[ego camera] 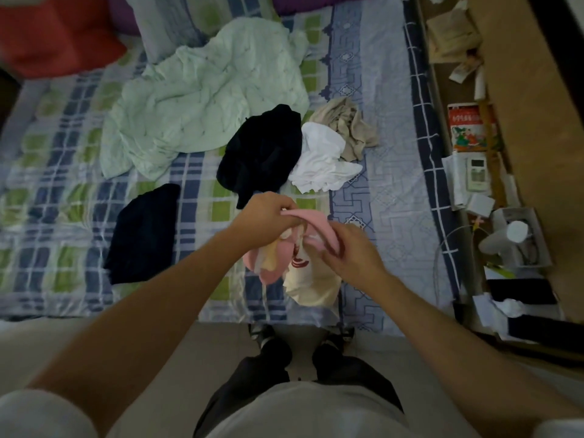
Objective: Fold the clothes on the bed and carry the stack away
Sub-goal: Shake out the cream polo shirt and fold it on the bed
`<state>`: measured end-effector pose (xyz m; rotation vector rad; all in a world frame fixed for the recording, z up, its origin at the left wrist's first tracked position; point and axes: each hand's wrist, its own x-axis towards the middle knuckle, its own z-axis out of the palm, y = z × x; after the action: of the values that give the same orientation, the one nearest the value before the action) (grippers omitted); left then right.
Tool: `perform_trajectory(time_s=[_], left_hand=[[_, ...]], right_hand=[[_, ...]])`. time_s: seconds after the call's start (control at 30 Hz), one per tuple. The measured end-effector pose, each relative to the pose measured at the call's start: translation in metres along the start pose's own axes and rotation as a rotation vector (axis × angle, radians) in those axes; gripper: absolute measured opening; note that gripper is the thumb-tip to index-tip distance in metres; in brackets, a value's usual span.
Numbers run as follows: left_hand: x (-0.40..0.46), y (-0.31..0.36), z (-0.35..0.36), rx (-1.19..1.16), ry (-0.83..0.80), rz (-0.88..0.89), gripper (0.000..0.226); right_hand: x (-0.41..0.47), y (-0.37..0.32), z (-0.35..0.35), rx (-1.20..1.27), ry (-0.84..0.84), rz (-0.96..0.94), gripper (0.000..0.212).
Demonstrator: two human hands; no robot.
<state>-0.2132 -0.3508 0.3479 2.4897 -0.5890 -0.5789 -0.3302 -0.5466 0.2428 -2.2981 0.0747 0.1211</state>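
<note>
A pink and cream garment hangs above the near edge of the bed, held up by both hands. My left hand grips its pink top edge. My right hand pinches the same pink edge a little to the right. A folded dark garment lies flat on the bed to the left. Behind the hands lie a crumpled black garment, a white one and a beige one, all bunched together.
A large pale green blanket is heaped across the middle of the bed, with a red cushion at the far left. A cluttered wooden shelf with boxes, a remote and papers runs along the bed's right side. My feet stand on the tiled floor.
</note>
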Motion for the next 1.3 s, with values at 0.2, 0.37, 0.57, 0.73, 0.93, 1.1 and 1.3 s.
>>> perform_trajectory(time_s=[0.2,0.37,0.57,0.73,0.93,1.1,1.3], left_hand=[[-0.032,0.008,-0.040,0.086,0.078,0.080,0.024],[-0.061,-0.019,-0.062,0.211,0.155,0.096,0.015],[-0.107,-0.059,-0.073,0.257,0.282,0.083,0.020],[-0.162,-0.087,-0.087,0.236,0.462,0.122,0.019],[-0.229,-0.105,-0.116,0.225,0.627,0.137,0.023],[-0.268,-0.092,-0.140,-0.075,0.503,0.100,0.042],[-0.295,-0.066,-0.161,-0.501,0.340,0.067,0.024]], right_hand=[[0.001,-0.018,-0.001,0.021,0.089,0.058,0.039],[-0.005,-0.026,-0.021,-0.204,0.186,0.133,0.031],[-0.033,-0.059,-0.025,-0.503,0.252,0.199,0.029],[-0.076,-0.103,-0.007,-0.540,0.386,0.242,0.031],[-0.136,-0.165,-0.002,-0.435,0.640,0.153,0.033],[-0.188,-0.225,-0.020,-0.075,0.655,0.075,0.035],[-0.219,-0.274,-0.062,0.149,0.622,0.189,0.034]])
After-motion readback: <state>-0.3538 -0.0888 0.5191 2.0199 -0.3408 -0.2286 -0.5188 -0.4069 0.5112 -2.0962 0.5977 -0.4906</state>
